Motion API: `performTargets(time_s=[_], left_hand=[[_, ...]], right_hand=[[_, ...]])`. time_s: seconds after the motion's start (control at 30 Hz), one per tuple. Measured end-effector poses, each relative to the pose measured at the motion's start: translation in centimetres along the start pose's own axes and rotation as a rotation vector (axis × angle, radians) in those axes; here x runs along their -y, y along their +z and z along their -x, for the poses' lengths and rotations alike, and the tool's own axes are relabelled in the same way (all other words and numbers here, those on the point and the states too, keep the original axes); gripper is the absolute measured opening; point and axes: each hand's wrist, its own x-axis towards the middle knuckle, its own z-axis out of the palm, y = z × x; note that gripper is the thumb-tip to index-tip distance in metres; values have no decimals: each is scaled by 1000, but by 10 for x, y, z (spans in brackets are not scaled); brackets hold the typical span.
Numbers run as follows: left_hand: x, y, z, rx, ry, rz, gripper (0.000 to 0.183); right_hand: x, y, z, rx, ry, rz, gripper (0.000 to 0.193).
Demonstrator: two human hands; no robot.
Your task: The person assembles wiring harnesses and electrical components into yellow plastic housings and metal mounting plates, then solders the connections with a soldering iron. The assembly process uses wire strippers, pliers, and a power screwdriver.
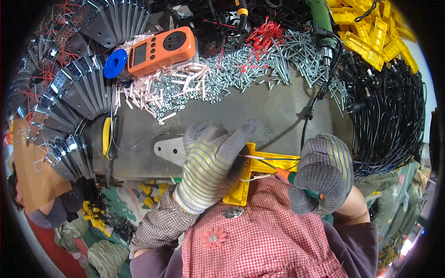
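Note:
My left hand (204, 167), in a striped grey and yellow knit glove, is closed over a T-shaped yellow plastic housing (238, 192); its grip is partly hidden. A grey metal plate with holes (168, 151) sticks out to the left from beneath that hand. Thin dark and white wires (262, 161) run across the housing. At the housing's right end, my gloved right hand (324, 173) is wrapped round a tool with an orange and teal handle (287, 176). The tool's working end cannot be made out among the wires.
Yellow-handled pliers (107, 136) lie left, beside stacked metal plates (83, 88). Behind are an orange meter (162, 50), a blue spool (115, 64), loose screws (232, 69) and a hanging green power screwdriver (321, 21). Black cables (389, 111) and yellow housings (371, 39) are heaped right.

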Motion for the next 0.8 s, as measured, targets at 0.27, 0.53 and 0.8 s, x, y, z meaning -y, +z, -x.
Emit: performTargets(time_s=[0.27, 0.53, 0.8], left_hand=[[-1, 2, 1, -28, -6, 10, 68], [1, 3, 2, -67, 25, 47, 68], [-51, -79, -67, -200, 353, 282, 49]], right_hand=[[-8, -5, -3, 226, -57, 76, 46], [5, -6, -20, 102, -269, 361, 43], [103, -15, -96, 674, 294, 728, 35]])
